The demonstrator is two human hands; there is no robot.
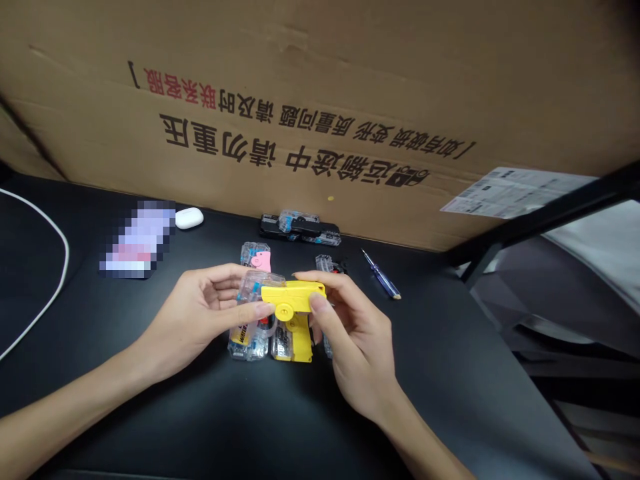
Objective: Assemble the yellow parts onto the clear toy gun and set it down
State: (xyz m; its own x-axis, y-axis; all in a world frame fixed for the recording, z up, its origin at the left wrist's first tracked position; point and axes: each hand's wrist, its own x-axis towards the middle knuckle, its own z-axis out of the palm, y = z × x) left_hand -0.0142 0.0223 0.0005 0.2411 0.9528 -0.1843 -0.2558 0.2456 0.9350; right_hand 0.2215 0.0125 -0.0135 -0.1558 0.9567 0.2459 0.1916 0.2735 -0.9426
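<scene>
Both hands hold a small yellow toy water gun (295, 313) above the black table (450, 373). My left hand (210, 310) pinches its clear front part, thumb on the yellow body. My right hand (350, 333) grips the yellow rear end between thumb and fingers. Under the hands lie clear toy guns (247, 343) with printed labels.
Behind the hands lie a clear toy with a pink part (257, 257), a black and clear toy (300, 227), a blue-handled screwdriver (383, 275), a white earbud case (189, 217), a white cable (50, 293) and a blurred object (139, 239). A large cardboard box (320, 100) walls the back.
</scene>
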